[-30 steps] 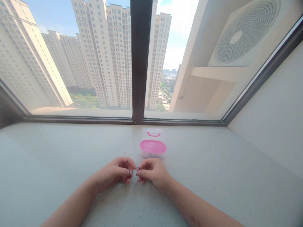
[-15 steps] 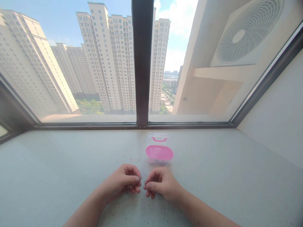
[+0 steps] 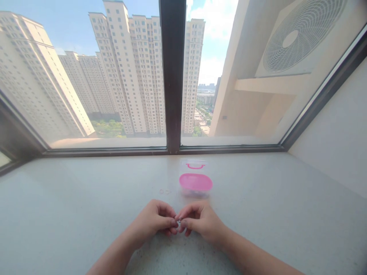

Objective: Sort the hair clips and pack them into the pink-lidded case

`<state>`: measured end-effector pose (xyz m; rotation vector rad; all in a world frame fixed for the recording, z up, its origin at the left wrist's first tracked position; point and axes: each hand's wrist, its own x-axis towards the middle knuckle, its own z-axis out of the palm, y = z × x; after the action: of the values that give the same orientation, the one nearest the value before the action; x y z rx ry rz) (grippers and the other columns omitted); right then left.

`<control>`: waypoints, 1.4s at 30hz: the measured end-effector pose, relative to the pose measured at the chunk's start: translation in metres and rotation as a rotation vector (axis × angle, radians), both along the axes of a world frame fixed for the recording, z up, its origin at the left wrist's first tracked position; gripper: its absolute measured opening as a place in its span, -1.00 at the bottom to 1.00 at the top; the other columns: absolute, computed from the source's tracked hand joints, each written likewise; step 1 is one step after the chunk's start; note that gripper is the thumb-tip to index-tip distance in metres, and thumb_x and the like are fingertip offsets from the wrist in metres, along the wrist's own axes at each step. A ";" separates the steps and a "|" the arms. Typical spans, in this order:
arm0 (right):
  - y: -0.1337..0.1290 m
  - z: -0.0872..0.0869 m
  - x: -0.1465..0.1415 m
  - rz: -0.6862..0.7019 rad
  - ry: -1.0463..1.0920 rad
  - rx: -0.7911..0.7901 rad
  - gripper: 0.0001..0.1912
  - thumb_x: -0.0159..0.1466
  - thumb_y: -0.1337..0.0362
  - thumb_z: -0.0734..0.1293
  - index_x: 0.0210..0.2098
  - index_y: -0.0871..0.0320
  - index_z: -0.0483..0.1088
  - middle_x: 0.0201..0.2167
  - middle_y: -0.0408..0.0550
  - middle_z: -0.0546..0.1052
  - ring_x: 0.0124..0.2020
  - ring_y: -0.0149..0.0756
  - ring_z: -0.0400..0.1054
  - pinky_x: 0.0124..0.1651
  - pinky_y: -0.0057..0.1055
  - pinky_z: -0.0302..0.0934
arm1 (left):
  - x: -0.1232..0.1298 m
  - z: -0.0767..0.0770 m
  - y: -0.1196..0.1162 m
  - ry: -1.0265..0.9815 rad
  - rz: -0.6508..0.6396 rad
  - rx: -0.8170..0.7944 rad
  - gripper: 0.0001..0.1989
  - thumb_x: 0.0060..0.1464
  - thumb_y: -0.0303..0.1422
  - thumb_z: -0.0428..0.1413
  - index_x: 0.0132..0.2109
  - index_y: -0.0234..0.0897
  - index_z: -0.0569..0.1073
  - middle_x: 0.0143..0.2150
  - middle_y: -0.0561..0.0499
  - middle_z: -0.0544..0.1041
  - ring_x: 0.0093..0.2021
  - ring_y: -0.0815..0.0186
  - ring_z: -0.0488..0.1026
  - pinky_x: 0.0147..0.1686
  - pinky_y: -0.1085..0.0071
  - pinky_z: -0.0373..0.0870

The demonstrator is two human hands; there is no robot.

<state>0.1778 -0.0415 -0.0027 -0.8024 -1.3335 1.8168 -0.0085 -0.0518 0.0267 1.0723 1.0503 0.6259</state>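
My left hand [image 3: 157, 219] and my right hand [image 3: 197, 219] meet fingertip to fingertip above the sill. Each is closed in a pinch. A small dark ring [image 3: 179, 220], perhaps a hair tie, shows at the fingertips of my right hand. What my left fingers pinch is mostly hidden now; a similar dark ring showed there just before. Beyond the hands stands a small clear plastic box [image 3: 195, 193] with a pink oval top [image 3: 196, 182]. To its left lie two thin pale pink loops, one a small ring [image 3: 161, 191].
A clear plastic part with a pink handle [image 3: 195, 167] is behind the box. The pale sill [image 3: 86, 198] runs back to a dark window frame [image 3: 114, 151]. A white wall [image 3: 335, 126] bounds the right side.
My hands have come together, closing the gap between them; the left has moved right. The view has shifted slightly. The box and pink loops appear to stay in place.
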 end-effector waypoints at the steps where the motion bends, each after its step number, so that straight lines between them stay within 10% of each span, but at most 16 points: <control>1: 0.000 0.000 -0.001 -0.007 -0.004 0.001 -0.76 -0.04 0.25 0.48 -0.44 0.30 0.50 -0.56 0.01 0.53 -0.50 -0.28 0.46 -0.53 -0.48 0.30 | 0.000 0.000 0.000 0.000 -0.009 0.004 -0.83 -0.20 -0.37 0.26 -0.41 -0.41 0.53 -0.52 -0.05 0.58 -0.51 0.36 0.46 -0.44 0.45 0.35; 21: 0.002 -0.001 -0.009 -0.094 0.020 0.029 -0.77 -0.05 0.24 0.47 -0.50 0.27 0.43 -0.34 0.03 0.51 -0.52 -0.38 0.40 -0.61 -0.54 0.24 | -0.002 -0.002 0.005 0.016 0.133 0.043 -0.76 -0.15 -0.28 0.26 -0.37 -0.41 0.54 -0.49 -0.06 0.60 -0.49 0.38 0.46 -0.45 0.50 0.32; 42: 0.006 -0.001 -0.012 -0.126 -0.094 0.003 -0.63 -0.07 0.11 0.47 -0.43 0.28 0.40 -0.66 -0.10 0.45 -0.59 -0.32 0.39 -0.58 -0.47 0.23 | 0.004 0.001 0.005 0.101 0.215 0.112 -0.72 -0.22 -0.21 0.26 -0.40 -0.36 0.57 -0.59 0.04 0.51 -0.52 0.35 0.40 -0.43 0.45 0.32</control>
<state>0.1658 -0.0350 -0.0034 -0.9583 -1.3139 1.6966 -0.0046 -0.0468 0.0280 1.1057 1.2407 0.8180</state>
